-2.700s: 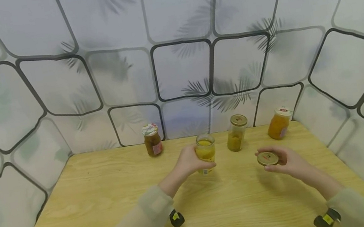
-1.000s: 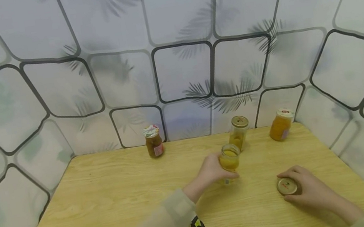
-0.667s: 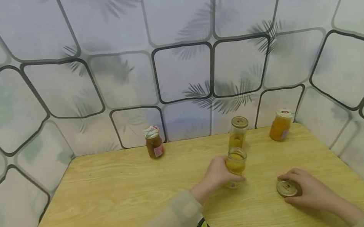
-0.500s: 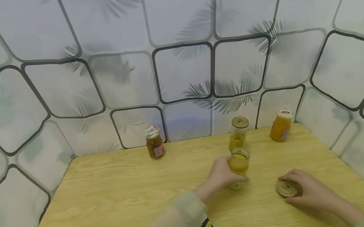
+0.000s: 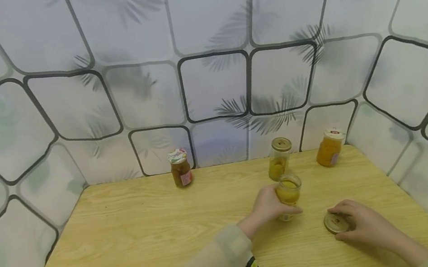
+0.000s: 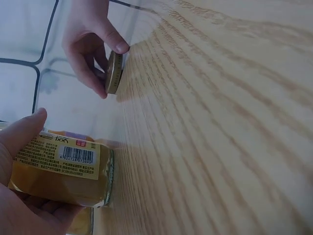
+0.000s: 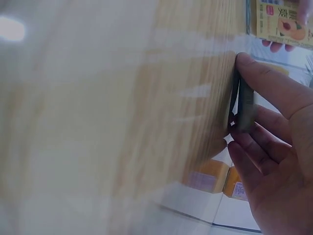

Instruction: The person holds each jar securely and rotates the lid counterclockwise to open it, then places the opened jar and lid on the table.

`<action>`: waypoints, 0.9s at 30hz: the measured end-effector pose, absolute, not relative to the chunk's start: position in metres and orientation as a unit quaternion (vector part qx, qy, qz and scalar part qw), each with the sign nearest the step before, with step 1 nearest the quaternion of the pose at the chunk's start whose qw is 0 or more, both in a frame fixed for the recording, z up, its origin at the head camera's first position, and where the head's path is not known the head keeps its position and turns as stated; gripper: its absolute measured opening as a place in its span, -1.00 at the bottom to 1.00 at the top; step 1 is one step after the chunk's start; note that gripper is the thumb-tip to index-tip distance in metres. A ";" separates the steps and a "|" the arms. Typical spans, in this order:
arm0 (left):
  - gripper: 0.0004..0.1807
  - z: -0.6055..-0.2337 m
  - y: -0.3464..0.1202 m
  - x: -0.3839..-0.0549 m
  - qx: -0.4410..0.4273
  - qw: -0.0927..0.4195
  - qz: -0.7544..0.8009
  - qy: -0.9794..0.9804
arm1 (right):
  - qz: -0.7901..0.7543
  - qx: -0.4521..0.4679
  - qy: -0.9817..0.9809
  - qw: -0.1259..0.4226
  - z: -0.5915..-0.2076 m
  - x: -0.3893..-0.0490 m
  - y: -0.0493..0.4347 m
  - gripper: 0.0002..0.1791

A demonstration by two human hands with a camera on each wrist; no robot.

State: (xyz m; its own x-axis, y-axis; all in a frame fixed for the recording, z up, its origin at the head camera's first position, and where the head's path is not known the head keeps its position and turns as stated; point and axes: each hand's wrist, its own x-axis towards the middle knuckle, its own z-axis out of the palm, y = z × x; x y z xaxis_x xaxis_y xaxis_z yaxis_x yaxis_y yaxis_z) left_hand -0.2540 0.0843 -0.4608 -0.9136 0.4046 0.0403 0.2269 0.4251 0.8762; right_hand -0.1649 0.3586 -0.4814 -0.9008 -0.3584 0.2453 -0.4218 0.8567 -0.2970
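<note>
My left hand [image 5: 270, 204] grips an uncapped glass jar [image 5: 289, 192] of yellow fruit around its side. Its yellow label [image 6: 63, 156] faces the left wrist camera; a peach picture [image 7: 291, 28] shows in the right wrist view. The jar is upright, its base at or just above the tabletop. To its right, my right hand [image 5: 361, 223] holds a gold metal lid [image 5: 335, 223] by the rim between thumb and fingers. In the right wrist view the lid [image 7: 246, 105] stays very close to the wood, slightly tilted; full contact is hard to tell.
Just behind the held jar stands a gold-lidded glass jar [image 5: 279, 160] with some yellow contents. An orange jar [image 5: 329, 150] with a white lid is at the back right, a brown jar [image 5: 181, 172] at the back left. Patterned walls border the wooden table [image 5: 130, 236].
My left hand has carried the uncapped jar rightward and nearer to me, toward the lid. The right hand has lowered the lid toward the table and since about one second ago barely moves.
</note>
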 end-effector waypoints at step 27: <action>-0.38 -0.457 0.131 -0.252 0.281 0.167 0.497 0.804 | 0.173 0.204 -0.957 0.109 -0.480 -0.163 0.359 -0.39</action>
